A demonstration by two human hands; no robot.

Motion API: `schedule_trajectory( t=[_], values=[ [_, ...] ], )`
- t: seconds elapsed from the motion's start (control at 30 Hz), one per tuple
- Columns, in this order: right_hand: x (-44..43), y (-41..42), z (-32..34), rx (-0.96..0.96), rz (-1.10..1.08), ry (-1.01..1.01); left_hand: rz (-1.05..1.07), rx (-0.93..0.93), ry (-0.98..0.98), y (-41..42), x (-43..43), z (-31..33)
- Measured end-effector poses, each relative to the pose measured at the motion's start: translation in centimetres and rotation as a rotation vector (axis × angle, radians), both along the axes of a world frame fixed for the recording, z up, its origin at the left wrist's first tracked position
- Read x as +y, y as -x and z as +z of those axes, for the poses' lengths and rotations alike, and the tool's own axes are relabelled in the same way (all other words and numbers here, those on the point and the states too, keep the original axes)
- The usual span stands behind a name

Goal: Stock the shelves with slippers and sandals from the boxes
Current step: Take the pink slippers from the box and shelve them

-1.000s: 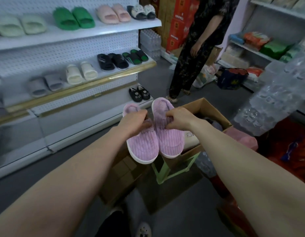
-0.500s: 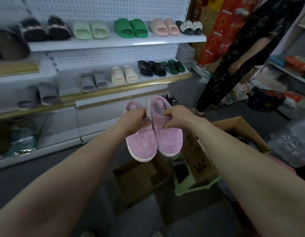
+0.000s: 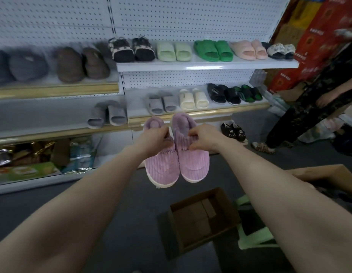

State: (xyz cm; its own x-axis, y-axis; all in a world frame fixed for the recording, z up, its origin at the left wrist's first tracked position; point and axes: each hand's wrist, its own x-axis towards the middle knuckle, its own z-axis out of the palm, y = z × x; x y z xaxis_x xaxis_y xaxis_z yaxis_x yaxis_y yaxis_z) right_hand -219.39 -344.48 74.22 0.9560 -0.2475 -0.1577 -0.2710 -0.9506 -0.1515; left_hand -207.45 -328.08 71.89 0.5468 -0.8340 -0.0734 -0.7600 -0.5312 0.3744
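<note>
In the head view, the pink slippers were held in the air before the middle shelf's front edge. One collar was pinched in the left hand fingers and the other in the right hand. They were judged soft, light and floppy, best gripped at the collars.

Pink slippers — left one stitched "HAPPY L".

Two bare forearms seen: left forearm and right forearm are left uncovered from the lower corners of the view up to the wrists. Left hand and right hand are bare too; mostly backs and knuckles are shown. Arms are rendered broad near the camera, narrowing toward the wrists. Nails too blurred to be made out. Rest of the body cannot be made out
</note>
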Motion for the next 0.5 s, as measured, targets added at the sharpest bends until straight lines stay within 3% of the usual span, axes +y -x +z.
schedule_trajectory(
  t=[0.5],
  values=[
    [8.1, -13.1, 0.1, 0.008, 0.161, 0.003, 0.184, -0.047, 0.078, -9.8, 10.8, 0.1]
  ],
)
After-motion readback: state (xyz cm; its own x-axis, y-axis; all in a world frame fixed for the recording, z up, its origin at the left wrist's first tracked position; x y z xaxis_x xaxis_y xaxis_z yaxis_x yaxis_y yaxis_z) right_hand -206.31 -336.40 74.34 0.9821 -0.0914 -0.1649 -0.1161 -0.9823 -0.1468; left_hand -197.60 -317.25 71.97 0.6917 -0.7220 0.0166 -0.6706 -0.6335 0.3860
